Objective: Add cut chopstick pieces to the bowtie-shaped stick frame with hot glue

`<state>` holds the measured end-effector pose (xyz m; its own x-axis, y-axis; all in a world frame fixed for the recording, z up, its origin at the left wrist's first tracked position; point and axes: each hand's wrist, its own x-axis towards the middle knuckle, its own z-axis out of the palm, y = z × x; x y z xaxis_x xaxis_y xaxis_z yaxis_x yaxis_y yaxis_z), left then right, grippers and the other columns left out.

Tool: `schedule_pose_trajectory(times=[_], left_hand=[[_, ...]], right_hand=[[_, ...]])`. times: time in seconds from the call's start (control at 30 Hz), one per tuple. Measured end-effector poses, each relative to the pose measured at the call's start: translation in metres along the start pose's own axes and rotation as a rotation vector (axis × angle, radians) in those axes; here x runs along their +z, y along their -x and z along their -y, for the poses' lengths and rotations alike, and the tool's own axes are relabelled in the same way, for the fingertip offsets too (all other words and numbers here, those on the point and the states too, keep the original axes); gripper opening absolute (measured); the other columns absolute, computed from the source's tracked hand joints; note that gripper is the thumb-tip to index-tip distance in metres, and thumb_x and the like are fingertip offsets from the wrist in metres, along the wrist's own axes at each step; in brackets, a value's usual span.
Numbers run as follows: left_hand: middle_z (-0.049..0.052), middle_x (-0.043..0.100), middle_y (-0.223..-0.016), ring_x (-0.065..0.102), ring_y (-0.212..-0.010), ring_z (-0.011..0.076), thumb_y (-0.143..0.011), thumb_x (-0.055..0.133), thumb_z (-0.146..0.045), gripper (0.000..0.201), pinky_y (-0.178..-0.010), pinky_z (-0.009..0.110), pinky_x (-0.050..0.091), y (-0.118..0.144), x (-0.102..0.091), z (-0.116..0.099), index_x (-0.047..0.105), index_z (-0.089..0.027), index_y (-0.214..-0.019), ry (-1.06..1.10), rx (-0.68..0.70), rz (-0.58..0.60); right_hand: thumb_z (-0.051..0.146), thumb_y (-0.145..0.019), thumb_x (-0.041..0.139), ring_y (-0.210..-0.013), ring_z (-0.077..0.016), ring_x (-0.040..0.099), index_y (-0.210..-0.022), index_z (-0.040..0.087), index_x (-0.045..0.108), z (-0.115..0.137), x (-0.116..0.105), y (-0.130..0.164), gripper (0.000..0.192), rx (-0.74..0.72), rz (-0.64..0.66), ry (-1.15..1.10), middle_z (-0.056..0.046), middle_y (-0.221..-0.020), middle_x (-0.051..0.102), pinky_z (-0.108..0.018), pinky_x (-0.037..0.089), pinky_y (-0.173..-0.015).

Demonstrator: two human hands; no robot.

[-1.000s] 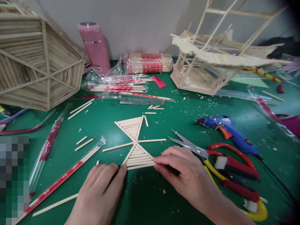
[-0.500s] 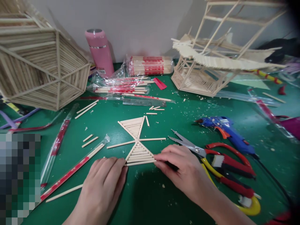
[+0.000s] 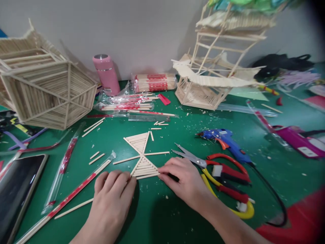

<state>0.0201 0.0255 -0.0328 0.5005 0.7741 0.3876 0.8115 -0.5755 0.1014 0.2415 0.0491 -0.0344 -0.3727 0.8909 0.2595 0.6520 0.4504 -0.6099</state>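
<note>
A hub of thin wooden sticks (image 3: 142,155) lies flat on the green table, its upper and lower wedges filled with rows of shorter sticks. My right hand (image 3: 181,178) pinches the right end of the outermost stick (image 3: 147,176) at the lower wedge. At that wedge's left corner, my left hand (image 3: 114,191) rests with fingers curled downward; its fingertips are hidden, so any hold is unclear. A loose wooden stick (image 3: 73,209) runs under the left hand. Scissors (image 3: 190,156) and a blue glue gun (image 3: 225,140) lie beyond my right hand.
Pliers with red grips (image 3: 232,174) lie at right. Wrapped chopsticks (image 3: 73,193) and a phone (image 3: 20,193) are at left. Behind stand a hexagonal stick structure (image 3: 58,95), a pink bottle (image 3: 106,74), chopstick bundles (image 3: 154,83) and a tiered stick model (image 3: 203,91). Short stick pieces lie scattered.
The view has tilted up and shifted right, showing more of the tiered model. My left hand's fingers have shifted slightly at the corner. The right hand keeps its pinch.
</note>
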Motion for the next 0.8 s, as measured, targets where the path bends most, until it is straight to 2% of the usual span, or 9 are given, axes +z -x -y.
schedule_pose_trajectory(times=[0.27, 0.43, 0.5, 0.57, 0.67, 0.8], left_hand=[[0.005, 0.061, -0.081, 0.050, -0.079, 0.0224, -0.084, 0.036, -0.007, 0.025, -0.077, 0.041, 0.030, -0.008, 0.000, -0.001, 0.059, -0.016, -0.089, -0.067, 0.094, 0.095], [0.003, 0.059, -0.078, 0.049, -0.074, 0.0215, -0.082, 0.038, -0.005, 0.025, -0.073, 0.039, 0.030, -0.015, -0.002, -0.004, 0.059, -0.017, -0.087, -0.109, 0.094, 0.174], [0.003, 0.058, -0.079, 0.049, -0.074, 0.0214, -0.082, 0.039, -0.005, 0.024, -0.072, 0.038, 0.029, -0.017, -0.003, -0.003, 0.058, -0.018, -0.087, -0.115, 0.106, 0.209], [0.002, 0.057, -0.077, 0.049, -0.073, 0.0209, -0.082, 0.039, -0.006, 0.023, -0.072, 0.037, 0.028, -0.019, -0.005, -0.002, 0.058, -0.018, -0.085, -0.105, 0.099, 0.219], [0.002, 0.058, -0.077, 0.049, -0.073, 0.0199, -0.082, 0.041, -0.008, 0.021, -0.071, 0.035, 0.028, -0.017, -0.007, -0.002, 0.058, -0.020, -0.084, -0.045, 0.092, 0.224], [0.000, 0.060, -0.083, 0.051, -0.077, 0.0192, -0.081, 0.043, -0.012, 0.021, -0.073, 0.033, 0.027, -0.007, -0.008, -0.004, 0.059, -0.023, -0.089, 0.034, 0.131, 0.204]], right_hand=[[0.019, -0.079, 0.061, -0.071, -0.0154, 0.059, -0.081, 0.021, 0.067, 0.000, -0.001, -0.001, 0.007, 0.027, 0.009, 0.001, 0.000, -0.074, 0.066, -0.030, 0.038, -0.063], [0.021, -0.083, 0.055, -0.077, -0.0144, 0.061, -0.094, 0.021, 0.065, 0.008, -0.022, 0.003, 0.015, 0.073, -0.024, -0.053, -0.001, -0.085, 0.067, -0.027, 0.046, -0.070], [0.022, -0.086, 0.049, -0.078, -0.0143, 0.061, -0.100, 0.020, 0.062, 0.008, -0.038, 0.010, 0.019, 0.143, -0.089, -0.059, -0.003, -0.087, 0.065, -0.026, 0.048, -0.070], [0.027, -0.087, 0.048, -0.070, -0.0133, 0.061, -0.100, 0.021, 0.059, 0.002, -0.056, 0.019, 0.019, 0.269, -0.156, -0.045, -0.002, -0.082, 0.064, -0.023, 0.049, -0.062], [0.036, -0.083, 0.050, -0.062, -0.0134, 0.061, -0.092, 0.022, 0.057, -0.016, -0.078, 0.036, 0.018, 0.466, -0.240, 0.140, -0.001, -0.075, 0.064, -0.022, 0.050, -0.056], [0.039, -0.078, 0.050, -0.075, -0.0215, 0.060, -0.094, 0.019, 0.055, -0.049, -0.099, 0.051, 0.026, 0.572, -0.340, 0.345, -0.008, -0.084, 0.062, -0.032, 0.050, -0.060]])
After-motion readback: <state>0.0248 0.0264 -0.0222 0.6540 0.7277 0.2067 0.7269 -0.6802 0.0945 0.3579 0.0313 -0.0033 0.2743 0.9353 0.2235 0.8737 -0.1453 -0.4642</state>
